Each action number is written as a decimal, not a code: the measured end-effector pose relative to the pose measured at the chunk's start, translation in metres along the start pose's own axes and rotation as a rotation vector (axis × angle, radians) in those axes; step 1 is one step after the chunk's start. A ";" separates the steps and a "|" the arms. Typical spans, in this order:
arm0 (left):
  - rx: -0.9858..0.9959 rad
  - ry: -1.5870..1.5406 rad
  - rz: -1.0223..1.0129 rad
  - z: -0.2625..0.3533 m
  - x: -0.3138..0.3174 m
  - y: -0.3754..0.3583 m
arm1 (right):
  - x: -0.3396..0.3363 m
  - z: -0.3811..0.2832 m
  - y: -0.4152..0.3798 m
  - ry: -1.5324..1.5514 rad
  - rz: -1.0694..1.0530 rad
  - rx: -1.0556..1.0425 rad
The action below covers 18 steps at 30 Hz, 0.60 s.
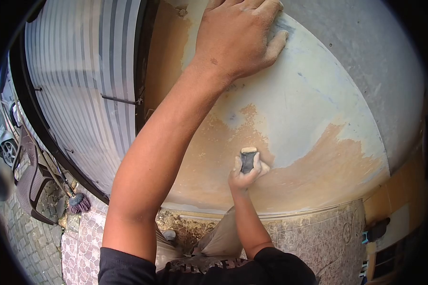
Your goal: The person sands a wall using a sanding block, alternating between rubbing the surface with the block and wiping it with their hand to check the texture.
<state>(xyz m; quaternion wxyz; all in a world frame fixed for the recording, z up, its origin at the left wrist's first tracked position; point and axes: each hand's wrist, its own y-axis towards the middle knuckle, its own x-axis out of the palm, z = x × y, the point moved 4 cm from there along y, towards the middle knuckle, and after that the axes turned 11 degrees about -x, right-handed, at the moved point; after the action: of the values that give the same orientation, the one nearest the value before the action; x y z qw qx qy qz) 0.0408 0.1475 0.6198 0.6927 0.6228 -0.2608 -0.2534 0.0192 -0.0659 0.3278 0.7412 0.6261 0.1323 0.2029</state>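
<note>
My right hand [246,176], dusty at the fingers, is closed around a small sanding block [248,160] with a dark sheet wrapped over it and a pale tan end showing. It is at the lower part of a wall [314,99] patched in whitish filler and tan-orange paint. Higher up, my left hand [240,35] lies against the same wall, its thumb spread away from the fingers. Pale dust covers its thumb and fingertips. The top edge of the view cuts off part of its fingers, and what is under the palm is hidden.
Left of the wall is a striped window pane [81,71] with a dark frame and a metal stay [121,99]. A mop [79,203] and a woven chair [31,171] stand at lower left. Patterned tiles [314,232] lie below the wall; a grey surface [366,61] borders it on the right.
</note>
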 end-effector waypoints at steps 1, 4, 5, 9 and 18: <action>-0.002 -0.001 0.004 -0.001 0.000 0.001 | -0.002 -0.002 -0.003 0.007 -0.046 0.022; 0.012 -0.025 -0.016 -0.001 0.002 -0.001 | 0.010 0.006 0.067 0.037 0.018 0.122; 0.017 -0.027 -0.006 0.000 0.001 0.000 | 0.014 0.014 0.109 0.037 0.035 0.147; 0.019 -0.012 -0.005 0.001 -0.003 0.001 | 0.029 0.020 0.197 0.034 0.078 0.103; -0.004 -0.036 0.029 -0.002 0.000 0.002 | 0.010 -0.010 0.036 0.064 -0.129 -0.089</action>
<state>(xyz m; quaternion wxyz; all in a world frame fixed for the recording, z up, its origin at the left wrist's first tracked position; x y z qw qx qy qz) 0.0425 0.1490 0.6217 0.6928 0.6129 -0.2817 -0.2549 0.0188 -0.0479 0.3625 0.7752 0.5758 0.1869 0.1804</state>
